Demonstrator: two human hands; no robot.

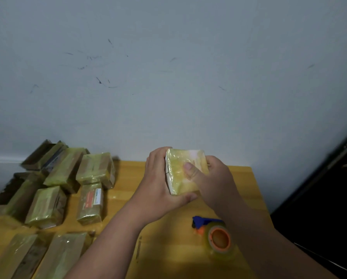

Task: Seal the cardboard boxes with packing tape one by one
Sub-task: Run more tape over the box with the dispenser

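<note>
Taped box (185, 171) held above the surface (245, 178): left hand (158, 190) grips its side, right hand (209, 178) thumb presses its top.

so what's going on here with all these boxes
A person is taping up boxes. The left hand grips a small box above the table, and the right hand presses its thumb on the taped face. The tape dispenser lies on the table below. Wrapped boxes sit piled at the left.

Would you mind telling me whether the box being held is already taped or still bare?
Taped: glossy yellowish tape covers the visible face of the box.
</note>
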